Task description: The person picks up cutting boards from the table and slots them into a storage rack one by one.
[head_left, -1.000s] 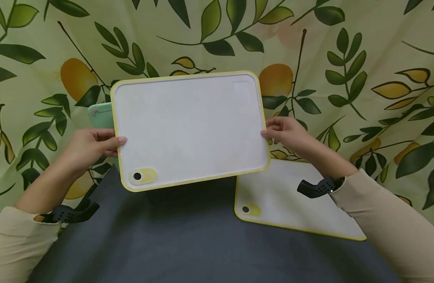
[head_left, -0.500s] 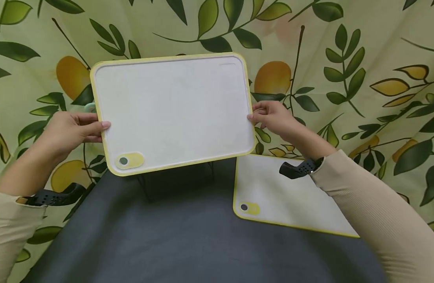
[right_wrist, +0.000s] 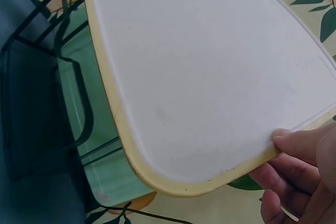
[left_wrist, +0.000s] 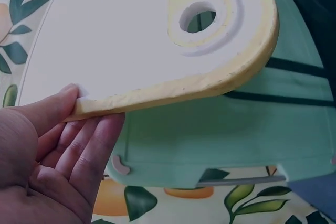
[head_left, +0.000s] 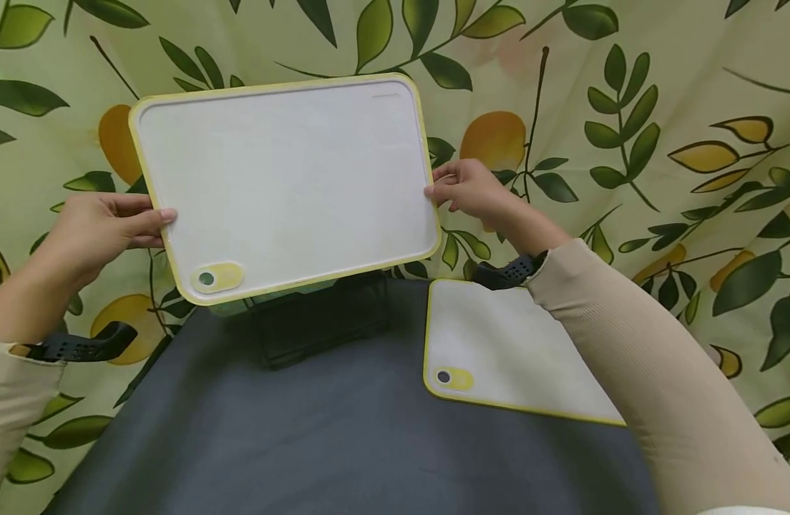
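Observation:
A white cutting board (head_left: 285, 186) with a yellow rim and a round hole in its lower left corner is held up, tilted, in the head view. My left hand (head_left: 101, 232) pinches its left edge, thumb on the front face and fingers behind. At the opposite edge my right hand (head_left: 469, 189) grips it the same way. Under and behind the board stands a dark wire rack (head_left: 324, 322). A green board (left_wrist: 220, 135) stands in that rack, largely covered by the white board in the head view.
A second white cutting board (head_left: 498, 350) with a yellow rim lies on the grey-blue tablecloth (head_left: 343, 436) at the right, partly under my right forearm. A leaf-patterned curtain (head_left: 659, 93) hangs close behind the table.
Both hands have lifted the held cutting board up and to the left. More of the wire rack now shows beneath it. The board on the table has stayed put.

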Action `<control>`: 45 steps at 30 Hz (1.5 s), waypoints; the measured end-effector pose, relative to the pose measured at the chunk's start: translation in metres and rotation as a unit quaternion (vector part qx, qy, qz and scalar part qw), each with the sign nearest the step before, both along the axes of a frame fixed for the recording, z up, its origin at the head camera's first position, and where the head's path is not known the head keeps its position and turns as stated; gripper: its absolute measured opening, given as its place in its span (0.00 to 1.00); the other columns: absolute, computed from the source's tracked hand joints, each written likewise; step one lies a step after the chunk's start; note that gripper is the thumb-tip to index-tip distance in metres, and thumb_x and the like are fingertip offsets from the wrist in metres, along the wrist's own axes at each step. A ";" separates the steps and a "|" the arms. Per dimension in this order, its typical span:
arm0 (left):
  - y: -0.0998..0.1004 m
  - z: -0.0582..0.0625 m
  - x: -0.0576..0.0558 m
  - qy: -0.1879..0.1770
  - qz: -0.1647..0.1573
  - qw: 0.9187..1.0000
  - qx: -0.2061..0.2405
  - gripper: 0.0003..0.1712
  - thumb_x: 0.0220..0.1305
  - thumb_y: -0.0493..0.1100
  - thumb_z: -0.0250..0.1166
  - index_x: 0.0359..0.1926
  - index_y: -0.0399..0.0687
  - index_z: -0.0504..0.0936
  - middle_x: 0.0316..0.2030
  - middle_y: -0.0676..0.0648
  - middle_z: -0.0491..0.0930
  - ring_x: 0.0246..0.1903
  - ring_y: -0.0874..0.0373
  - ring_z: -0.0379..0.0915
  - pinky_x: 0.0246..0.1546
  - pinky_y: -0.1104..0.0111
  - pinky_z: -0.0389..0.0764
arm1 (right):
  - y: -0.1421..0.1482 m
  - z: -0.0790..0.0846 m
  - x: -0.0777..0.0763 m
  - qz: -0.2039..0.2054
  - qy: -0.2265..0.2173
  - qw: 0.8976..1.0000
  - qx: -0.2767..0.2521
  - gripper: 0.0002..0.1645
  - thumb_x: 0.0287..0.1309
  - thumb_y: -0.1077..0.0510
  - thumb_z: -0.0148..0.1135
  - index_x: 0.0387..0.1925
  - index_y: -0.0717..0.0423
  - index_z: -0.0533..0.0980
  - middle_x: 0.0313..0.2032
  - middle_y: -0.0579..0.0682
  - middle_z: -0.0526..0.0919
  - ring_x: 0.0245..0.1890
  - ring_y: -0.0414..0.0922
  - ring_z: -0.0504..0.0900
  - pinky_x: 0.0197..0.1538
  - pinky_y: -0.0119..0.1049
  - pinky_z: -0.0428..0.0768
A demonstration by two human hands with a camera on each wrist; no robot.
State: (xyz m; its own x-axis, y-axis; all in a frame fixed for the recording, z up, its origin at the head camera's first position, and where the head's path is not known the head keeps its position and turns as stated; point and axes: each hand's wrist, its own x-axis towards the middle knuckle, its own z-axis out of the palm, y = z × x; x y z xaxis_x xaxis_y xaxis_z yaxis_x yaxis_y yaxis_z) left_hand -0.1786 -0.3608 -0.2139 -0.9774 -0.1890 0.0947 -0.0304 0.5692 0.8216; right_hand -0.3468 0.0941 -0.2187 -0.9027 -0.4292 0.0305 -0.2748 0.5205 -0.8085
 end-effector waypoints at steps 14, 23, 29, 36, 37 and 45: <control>-0.017 0.007 -0.022 0.027 0.011 0.998 0.053 0.08 0.65 0.49 0.69 0.32 0.75 0.85 0.28 0.68 0.86 0.27 0.72 0.85 0.30 0.79 0.83 | -0.020 0.016 -0.024 -0.007 -0.004 0.999 -0.031 0.22 0.70 0.57 0.62 0.60 0.62 0.73 0.36 0.44 0.87 0.44 0.45 0.81 0.52 0.39 0.75; -0.026 0.016 -0.023 0.043 0.031 0.995 0.083 0.06 0.63 0.49 0.70 0.32 0.71 0.86 0.27 0.68 0.86 0.26 0.72 0.85 0.29 0.77 0.84 | -0.037 0.017 -0.035 -0.007 0.001 0.998 -0.057 0.22 0.70 0.57 0.62 0.61 0.61 0.73 0.32 0.43 0.85 0.42 0.46 0.80 0.46 0.35 0.74; -0.032 0.018 -0.019 0.061 0.043 0.992 0.099 0.06 0.63 0.47 0.71 0.34 0.69 0.88 0.27 0.68 0.86 0.26 0.72 0.85 0.28 0.78 0.83 | -0.051 0.017 -0.041 -0.001 -0.017 0.995 -0.098 0.20 0.68 0.59 0.63 0.59 0.62 0.74 0.31 0.43 0.85 0.40 0.46 0.81 0.54 0.44 0.81; -0.030 0.012 -0.019 0.087 0.054 0.989 0.110 0.08 0.62 0.44 0.71 0.32 0.70 0.88 0.26 0.69 0.86 0.25 0.73 0.84 0.27 0.79 0.83 | -0.057 0.014 -0.044 0.000 -0.035 0.991 -0.129 0.19 0.68 0.61 0.62 0.58 0.62 0.73 0.32 0.45 0.86 0.35 0.42 0.81 0.56 0.47 0.82; -0.030 0.012 -0.019 0.090 0.056 0.988 0.114 0.08 0.62 0.44 0.71 0.32 0.69 0.88 0.26 0.69 0.86 0.25 0.73 0.84 0.28 0.79 0.83 | -0.058 0.013 -0.044 -0.001 -0.035 0.991 -0.132 0.19 0.69 0.61 0.62 0.58 0.61 0.73 0.34 0.47 0.86 0.35 0.43 0.81 0.57 0.47 0.82; -0.031 0.007 -0.020 0.120 0.075 0.979 0.146 0.07 0.60 0.42 0.73 0.35 0.64 0.90 0.25 0.67 0.86 0.25 0.73 0.84 0.27 0.80 0.82 | -0.066 0.008 -0.048 0.001 -0.039 0.987 -0.155 0.18 0.68 0.62 0.63 0.56 0.61 0.73 0.49 0.57 0.86 0.40 0.42 0.84 0.63 0.49 0.80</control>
